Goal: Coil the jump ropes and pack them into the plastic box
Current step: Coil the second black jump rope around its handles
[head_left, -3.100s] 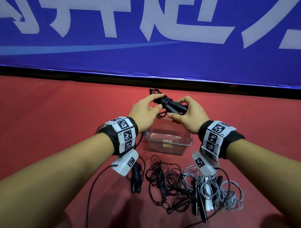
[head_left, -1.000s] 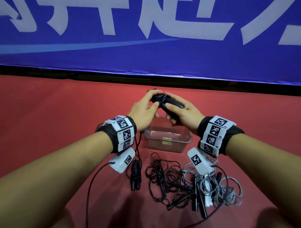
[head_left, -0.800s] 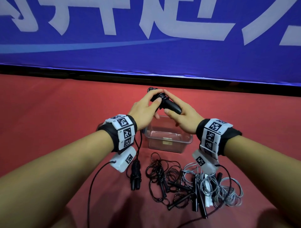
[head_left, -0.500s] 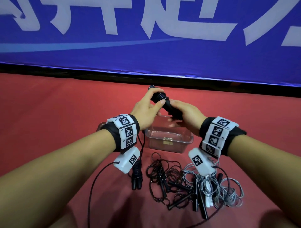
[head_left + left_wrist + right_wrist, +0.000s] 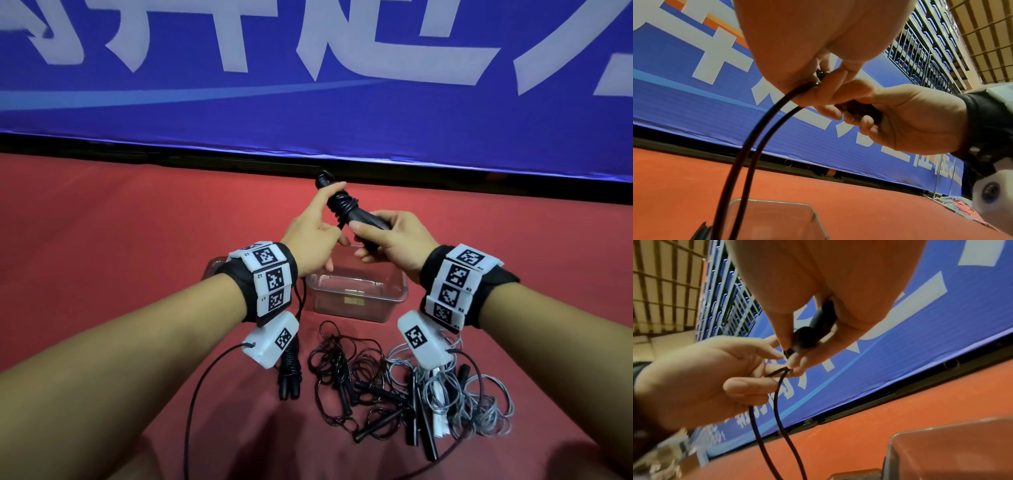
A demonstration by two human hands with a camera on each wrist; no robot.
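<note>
Lying on the red floor (image 5: 120,222) at the near left, just under the left wrist, is a wound black rope bundle (image 5: 289,377) with its two handles side by side. Above it the left hand (image 5: 313,236) reaches up and forward, its fingers curled round the wrapped upper end of the black jump rope (image 5: 346,209) held in the air; the left wrist view shows a doubled length of black cord (image 5: 748,146) hanging from that grip down toward the box. The right hand (image 5: 394,240) is clamped on the rope's handles lower down, thumb across the top, so both hands meet on the one bundle. Directly below them the clear plastic box (image 5: 358,294) stands on the floor, and nothing can be made out inside it. Nearer the camera, in front of the box, a loose tangle of black ropes (image 5: 356,383) sprawls with several handles sticking out. To its right, touching it, lies a heap of grey ropes (image 5: 479,401). Behind everything, a blue banner (image 5: 308,102) with large white characters runs along the far edge of the floor.
</note>
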